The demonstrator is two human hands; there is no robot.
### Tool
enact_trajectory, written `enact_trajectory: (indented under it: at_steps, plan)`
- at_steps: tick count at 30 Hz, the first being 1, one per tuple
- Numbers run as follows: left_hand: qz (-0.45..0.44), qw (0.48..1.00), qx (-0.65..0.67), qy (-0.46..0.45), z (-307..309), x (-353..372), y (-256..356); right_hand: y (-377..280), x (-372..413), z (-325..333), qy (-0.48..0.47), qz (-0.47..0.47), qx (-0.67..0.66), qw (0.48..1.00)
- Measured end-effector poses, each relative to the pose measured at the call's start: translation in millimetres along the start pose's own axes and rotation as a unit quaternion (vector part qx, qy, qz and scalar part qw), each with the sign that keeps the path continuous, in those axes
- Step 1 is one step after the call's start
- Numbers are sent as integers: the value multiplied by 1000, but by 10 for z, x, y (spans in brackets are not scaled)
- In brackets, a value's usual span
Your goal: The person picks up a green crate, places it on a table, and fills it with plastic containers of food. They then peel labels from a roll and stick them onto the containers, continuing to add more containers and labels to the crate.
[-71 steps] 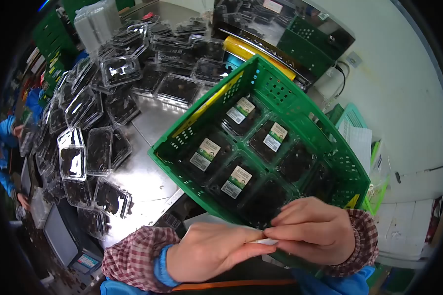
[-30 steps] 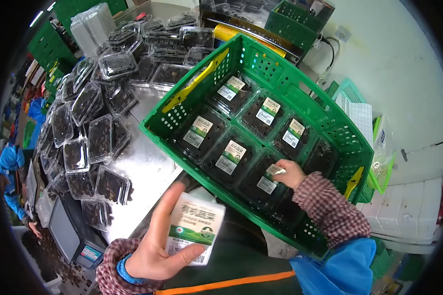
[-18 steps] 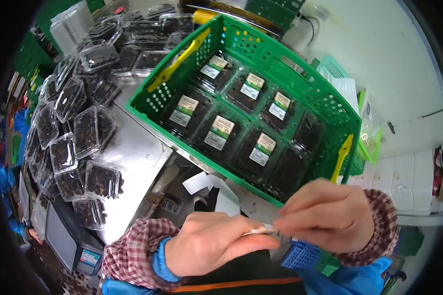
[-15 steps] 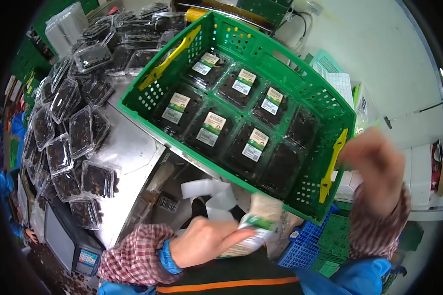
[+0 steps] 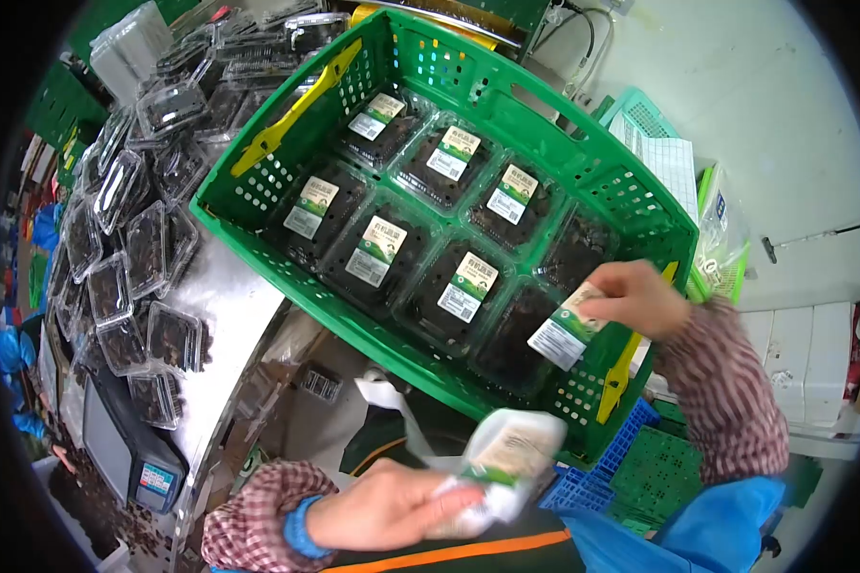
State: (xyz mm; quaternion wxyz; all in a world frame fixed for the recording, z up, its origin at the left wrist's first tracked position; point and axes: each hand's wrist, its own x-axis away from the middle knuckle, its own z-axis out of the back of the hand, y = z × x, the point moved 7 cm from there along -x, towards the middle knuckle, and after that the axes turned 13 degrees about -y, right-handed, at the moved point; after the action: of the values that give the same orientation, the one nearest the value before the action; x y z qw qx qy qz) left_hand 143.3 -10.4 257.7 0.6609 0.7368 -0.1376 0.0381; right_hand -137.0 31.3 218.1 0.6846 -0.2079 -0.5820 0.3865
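Observation:
A green crate [image 5: 430, 368] with yellow handles holds two rows of clear boxes with dark contents. Labels sit on several of them, such as a box [image 5: 373, 250] in the near row. My right hand [image 5: 640, 298] pinches a white and green label [image 5: 571, 329] above the unlabelled box [image 5: 518, 336] at the right end of the near row. Behind it, another box [image 5: 579, 246] also bears no label. Below the crate's near edge, my left hand [image 5: 392, 506] is closed round a roll of labels [image 5: 511, 454], and a white backing strip [image 5: 397, 411] trails from it.
Many clear boxes [image 5: 148, 248] are piled on the metal table [image 5: 229, 286] at the left. A scale [image 5: 129, 439] stands at the lower left. Blue and green crates [image 5: 655, 468] lie low at the right. A plastic bag [image 5: 721, 239] hangs near the wall.
My right hand has moved left and down over the crate and now has a label in its fingers. The crate appears slightly further left. The left hand still holds the roll.

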Motion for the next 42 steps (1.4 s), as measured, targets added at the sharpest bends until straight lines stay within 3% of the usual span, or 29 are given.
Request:
enact_trajectory:
  at_steps: [1,3,4,6,7,8,11,12,13,14,15,16,17,22,23,25,28,30,31,32,33,34,35,36,37,38,39,40,42]
  plan:
    - [17,998,52,-19,-6,56,150,484,-230,-37,-19,-37,16,999]
    - [-95,961,250,69,25,30,451,1097,-630,-293,-64,-66,78,993]
    - [-104,921,358,115,45,38,492,1419,-797,-380,-24,-73,6,997]
    - [-119,950,136,255,135,187,427,1484,-953,-428,11,-113,91,989]
    - [-46,950,151,270,137,258,349,1339,-932,-432,29,-84,174,981]
    - [-74,989,22,125,179,212,394,1139,-865,-448,49,-54,259,963]
    - [-126,938,160,280,189,286,308,71,-413,-368,172,67,452,873]
    - [-148,905,151,370,181,212,481,-214,-290,-272,169,168,269,933]
    - [-127,885,128,429,192,184,517,-476,-153,-333,33,160,-45,985]
    - [-125,885,129,430,260,197,542,-873,172,-542,-117,157,-243,950]
    - [-98,929,-8,358,296,127,668,-1216,391,-658,-156,244,-57,955]
    - [-69,948,-147,274,257,39,757,-1539,647,-769,-157,342,111,920]
    - [-137,943,-176,245,236,-22,777,-1558,691,-840,-146,334,116,924]
    - [-69,967,-162,185,158,-291,282,-1658,783,-518,-11,400,273,875]
    - [48,968,-169,178,139,-214,-86,-1445,629,-170,15,305,197,932]
    - [68,968,7,241,204,90,-279,-677,143,618,39,112,99,988]
    - [53,939,200,276,240,513,-326,975,-763,1350,-5,-145,200,969]
    - [-36,879,326,347,256,769,-291,1624,-1216,1497,-1,-208,247,946]
    - [-104,850,330,397,300,893,-304,1661,-1251,1508,98,-204,297,928]
    - [-140,829,342,420,328,902,-127,1726,-1330,1423,50,-192,265,944]
    - [-164,850,273,419,412,1197,-430,1642,-1248,1366,138,-169,310,925]
    - [-118,792,220,558,315,1452,-391,1479,-1147,1316,220,-146,351,898]
    - [-123,842,-165,499,294,1538,-247,1015,-930,1199,249,-106,437,858]
    - [-72,875,-70,473,259,1868,-654,511,-598,1054,273,-67,520,807]
    - [-60,739,242,626,298,1853,-660,171,-290,1115,347,60,416,839]
    - [-66,678,323,657,307,1988,-896,102,31,1377,419,146,217,869]
    - [0,690,275,669,304,2181,-1098,178,369,1765,505,192,249,804]
    - [66,698,223,677,305,2292,-1216,383,752,2171,621,199,108,751]
    - [-6,737,14,675,442,1722,-539,1027,829,2820,590,110,100,793]
